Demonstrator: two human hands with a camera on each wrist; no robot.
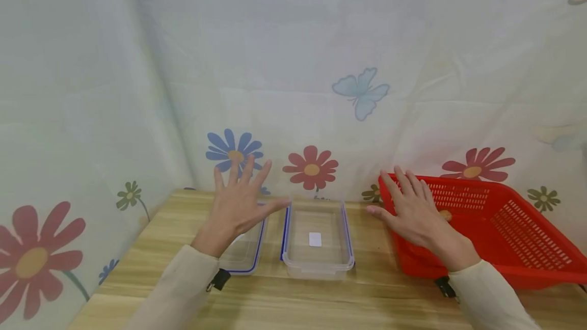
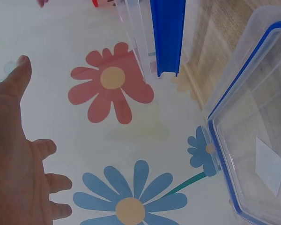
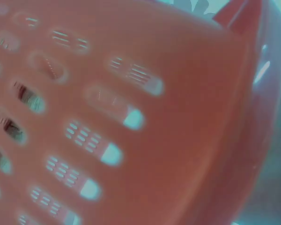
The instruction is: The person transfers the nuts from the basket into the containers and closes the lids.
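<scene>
My left hand (image 1: 236, 202) hovers with fingers spread above a clear box with a blue seal (image 1: 245, 254), holding nothing. In the left wrist view the open palm (image 2: 16, 159) faces the flowered curtain, with that box (image 2: 246, 140) to its right. A second clear box (image 1: 321, 261) with a white label stands in the middle of the table; its blue clasp (image 2: 167, 33) shows at the top of the left wrist view. My right hand (image 1: 410, 208) is spread flat over the left rim of a red slotted basket (image 1: 504, 228). The basket's wall (image 3: 131, 117) fills the right wrist view, and no hand shows there.
A wooden table (image 1: 321, 299) carries everything. A pale curtain (image 1: 293, 65) printed with flowers and butterflies hangs close behind and to the left. The basket reaches the table's right side.
</scene>
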